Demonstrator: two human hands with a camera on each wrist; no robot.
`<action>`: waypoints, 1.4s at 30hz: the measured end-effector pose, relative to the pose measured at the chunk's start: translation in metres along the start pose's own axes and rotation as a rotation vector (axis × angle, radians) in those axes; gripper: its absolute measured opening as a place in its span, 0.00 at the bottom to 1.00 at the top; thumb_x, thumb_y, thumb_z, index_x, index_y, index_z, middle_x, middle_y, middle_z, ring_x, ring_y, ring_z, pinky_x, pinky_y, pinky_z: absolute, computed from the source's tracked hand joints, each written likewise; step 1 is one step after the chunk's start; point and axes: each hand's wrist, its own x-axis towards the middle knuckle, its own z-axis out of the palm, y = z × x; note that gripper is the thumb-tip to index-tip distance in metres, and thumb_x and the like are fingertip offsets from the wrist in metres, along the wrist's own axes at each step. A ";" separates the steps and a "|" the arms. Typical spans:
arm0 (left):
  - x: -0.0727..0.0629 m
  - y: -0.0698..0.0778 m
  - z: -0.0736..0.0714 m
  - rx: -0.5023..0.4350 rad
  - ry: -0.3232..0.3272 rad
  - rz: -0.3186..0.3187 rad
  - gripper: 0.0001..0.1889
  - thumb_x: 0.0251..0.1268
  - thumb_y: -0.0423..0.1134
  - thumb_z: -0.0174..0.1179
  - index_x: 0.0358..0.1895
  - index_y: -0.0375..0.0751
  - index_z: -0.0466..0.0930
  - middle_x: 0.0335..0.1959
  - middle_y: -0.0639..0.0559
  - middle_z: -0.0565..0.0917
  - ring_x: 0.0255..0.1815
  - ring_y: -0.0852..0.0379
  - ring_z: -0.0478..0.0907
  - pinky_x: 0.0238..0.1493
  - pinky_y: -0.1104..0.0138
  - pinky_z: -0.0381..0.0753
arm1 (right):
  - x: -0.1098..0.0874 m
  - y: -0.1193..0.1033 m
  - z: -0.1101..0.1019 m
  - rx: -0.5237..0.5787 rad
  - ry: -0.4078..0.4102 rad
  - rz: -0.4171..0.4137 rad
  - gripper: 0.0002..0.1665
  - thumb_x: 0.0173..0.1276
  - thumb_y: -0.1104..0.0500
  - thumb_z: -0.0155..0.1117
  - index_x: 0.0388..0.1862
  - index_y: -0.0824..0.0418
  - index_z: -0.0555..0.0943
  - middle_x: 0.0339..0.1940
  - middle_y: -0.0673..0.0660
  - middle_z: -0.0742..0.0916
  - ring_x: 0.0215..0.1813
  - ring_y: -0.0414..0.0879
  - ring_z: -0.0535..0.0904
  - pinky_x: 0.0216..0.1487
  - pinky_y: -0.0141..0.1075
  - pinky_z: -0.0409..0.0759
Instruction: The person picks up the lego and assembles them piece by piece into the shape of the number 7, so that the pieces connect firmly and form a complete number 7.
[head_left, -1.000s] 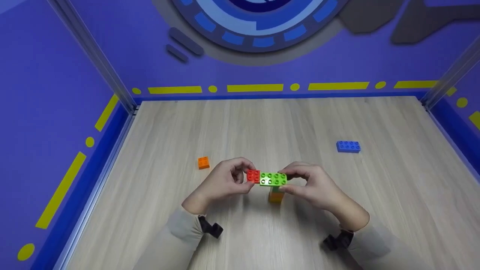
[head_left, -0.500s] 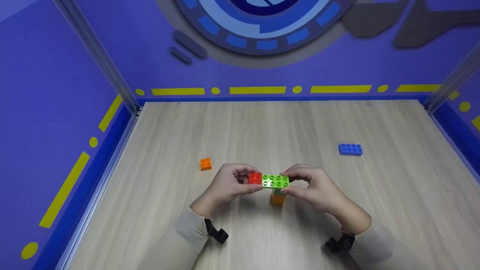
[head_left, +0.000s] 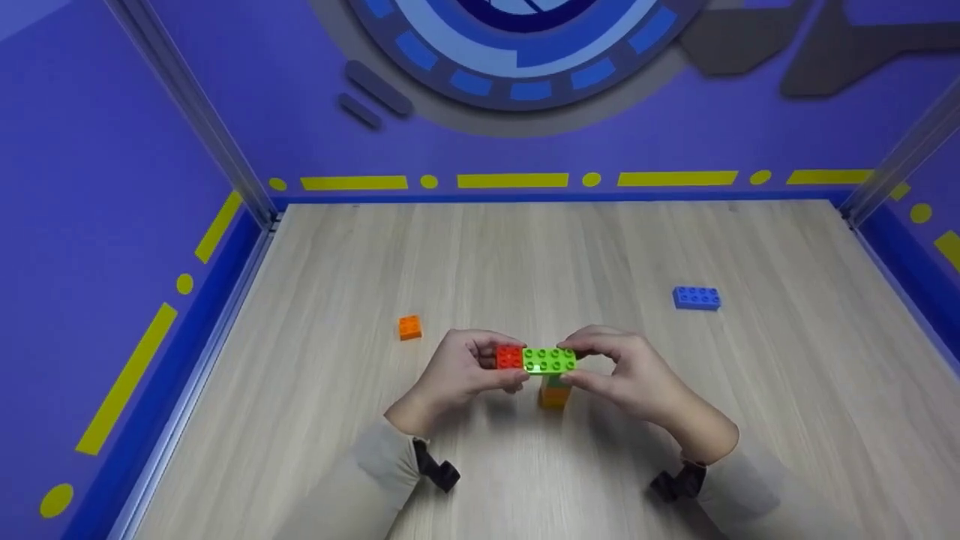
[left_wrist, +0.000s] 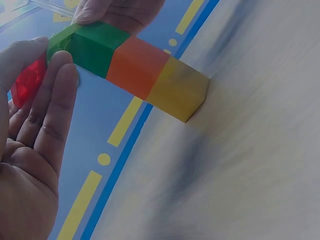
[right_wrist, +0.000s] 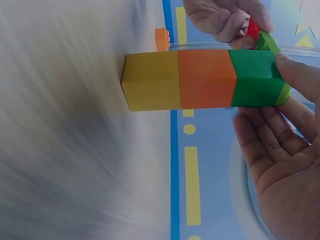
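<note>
A small tower stands on the table, with a yellow brick (right_wrist: 151,81) at the bottom, an orange brick (right_wrist: 206,79) above it and a dark green brick (right_wrist: 257,77) higher up. Across its top lies a long light green brick (head_left: 550,361), reaching out to the left. A red 2x2 brick (head_left: 508,356) sits against that brick's left end. My left hand (head_left: 463,369) pinches the red brick between thumb and fingers, its fingertips at the seam with the light green one. With thumb and index finger, my right hand (head_left: 630,371) grips the light green brick's right end.
A loose orange 2x2 brick (head_left: 409,328) lies on the wooden table (head_left: 480,262) to the left of the hands. Farther back on the right is a blue 2x4 brick (head_left: 697,298). Blue-purple panels (head_left: 150,150) enclose the table's back and sides.
My left hand has shifted right along the red brick, its thumb now reaching the seam with the light green brick. The right hand keeps its grip; the tower stays in place.
</note>
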 end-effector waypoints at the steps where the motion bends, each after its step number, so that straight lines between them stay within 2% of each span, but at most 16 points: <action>1: 0.000 0.000 0.000 -0.003 0.000 -0.002 0.22 0.66 0.26 0.80 0.63 0.28 0.89 0.47 0.38 0.96 0.37 0.59 0.95 0.43 0.66 0.95 | 0.000 0.000 0.001 -0.001 0.004 -0.003 0.19 0.71 0.58 0.85 0.60 0.54 0.94 0.57 0.49 0.95 0.58 0.40 0.90 0.65 0.39 0.90; 7: -0.001 0.000 0.001 0.015 0.002 0.005 0.22 0.65 0.27 0.81 0.62 0.29 0.91 0.48 0.38 0.96 0.40 0.59 0.94 0.44 0.67 0.95 | 0.000 0.002 0.004 0.002 0.024 -0.015 0.19 0.71 0.58 0.85 0.59 0.53 0.94 0.57 0.48 0.94 0.58 0.40 0.90 0.64 0.35 0.89; 13: -0.001 0.001 0.002 0.060 0.020 0.025 0.22 0.63 0.29 0.82 0.60 0.31 0.92 0.48 0.40 0.97 0.41 0.62 0.92 0.44 0.72 0.91 | 0.002 0.002 0.006 0.010 0.039 -0.051 0.19 0.70 0.60 0.85 0.59 0.53 0.94 0.56 0.48 0.95 0.57 0.39 0.90 0.63 0.38 0.90; 18: -0.002 0.001 0.001 0.084 0.031 0.050 0.20 0.63 0.29 0.82 0.58 0.31 0.92 0.48 0.39 0.96 0.41 0.62 0.92 0.44 0.72 0.91 | 0.003 0.002 0.004 -0.004 0.000 -0.016 0.19 0.72 0.56 0.85 0.60 0.50 0.93 0.58 0.46 0.94 0.58 0.40 0.89 0.64 0.37 0.88; 21: -0.003 0.001 0.001 0.098 0.032 0.059 0.19 0.64 0.30 0.82 0.58 0.31 0.93 0.48 0.39 0.96 0.42 0.62 0.92 0.45 0.72 0.92 | 0.004 0.003 -0.001 -0.018 -0.046 0.017 0.23 0.74 0.54 0.83 0.66 0.48 0.90 0.61 0.45 0.93 0.61 0.41 0.87 0.68 0.41 0.86; 24: -0.002 0.001 0.002 0.100 0.032 0.056 0.19 0.64 0.29 0.83 0.57 0.31 0.93 0.47 0.39 0.96 0.41 0.61 0.92 0.44 0.71 0.92 | 0.003 0.006 -0.010 0.016 -0.051 0.051 0.27 0.79 0.56 0.78 0.74 0.53 0.85 0.64 0.50 0.92 0.65 0.47 0.87 0.71 0.44 0.84; 26: -0.002 0.001 0.003 0.101 0.032 0.049 0.19 0.63 0.29 0.82 0.57 0.30 0.92 0.47 0.39 0.97 0.41 0.62 0.92 0.44 0.71 0.91 | 0.004 0.009 -0.018 0.046 -0.004 0.100 0.28 0.82 0.57 0.73 0.78 0.58 0.82 0.65 0.54 0.92 0.66 0.48 0.86 0.70 0.41 0.83; 28: 0.000 0.001 0.005 0.093 0.033 0.040 0.19 0.63 0.28 0.82 0.56 0.29 0.92 0.45 0.40 0.97 0.40 0.63 0.92 0.43 0.72 0.91 | 0.005 0.012 -0.030 0.028 0.085 0.157 0.27 0.85 0.56 0.69 0.78 0.61 0.81 0.65 0.58 0.91 0.65 0.44 0.85 0.68 0.34 0.82; 32: 0.001 0.001 0.007 0.076 0.031 0.028 0.19 0.63 0.28 0.82 0.57 0.27 0.92 0.45 0.40 0.97 0.39 0.63 0.92 0.42 0.72 0.91 | 0.010 0.029 -0.063 -0.130 0.284 0.241 0.26 0.87 0.51 0.68 0.74 0.63 0.85 0.62 0.62 0.92 0.57 0.28 0.81 0.60 0.22 0.77; 34: 0.001 0.002 0.007 0.071 0.031 0.025 0.20 0.63 0.28 0.82 0.57 0.28 0.91 0.45 0.39 0.97 0.40 0.63 0.92 0.42 0.72 0.91 | 0.009 0.044 -0.080 -0.215 0.359 0.264 0.25 0.87 0.51 0.68 0.72 0.64 0.86 0.63 0.65 0.91 0.57 0.33 0.83 0.56 0.17 0.74; 37: -0.001 0.002 0.008 0.075 0.030 0.028 0.20 0.63 0.28 0.82 0.57 0.27 0.91 0.47 0.38 0.96 0.41 0.62 0.92 0.43 0.72 0.92 | 0.005 0.066 -0.102 -0.293 0.412 0.307 0.23 0.86 0.56 0.67 0.73 0.67 0.85 0.69 0.70 0.88 0.65 0.52 0.86 0.62 0.27 0.80; 39: 0.000 0.002 0.008 0.080 0.029 0.026 0.20 0.63 0.28 0.82 0.57 0.28 0.91 0.47 0.38 0.96 0.41 0.62 0.93 0.43 0.72 0.92 | 0.000 0.079 -0.113 -0.340 0.392 0.361 0.25 0.87 0.59 0.65 0.75 0.69 0.82 0.75 0.74 0.83 0.71 0.70 0.81 0.68 0.44 0.83; 41: 0.001 0.003 0.009 0.086 0.023 0.025 0.20 0.63 0.29 0.82 0.57 0.29 0.92 0.47 0.38 0.96 0.40 0.63 0.93 0.43 0.72 0.92 | -0.004 0.088 -0.122 -0.378 0.353 0.417 0.27 0.86 0.62 0.63 0.78 0.71 0.78 0.79 0.77 0.78 0.75 0.76 0.77 0.70 0.65 0.80; 42: 0.001 0.003 0.009 0.089 0.020 0.025 0.19 0.63 0.29 0.82 0.57 0.29 0.92 0.46 0.39 0.97 0.40 0.63 0.93 0.43 0.72 0.91 | -0.005 0.092 -0.126 -0.384 0.332 0.445 0.28 0.86 0.63 0.62 0.79 0.72 0.77 0.80 0.78 0.76 0.77 0.78 0.75 0.72 0.71 0.77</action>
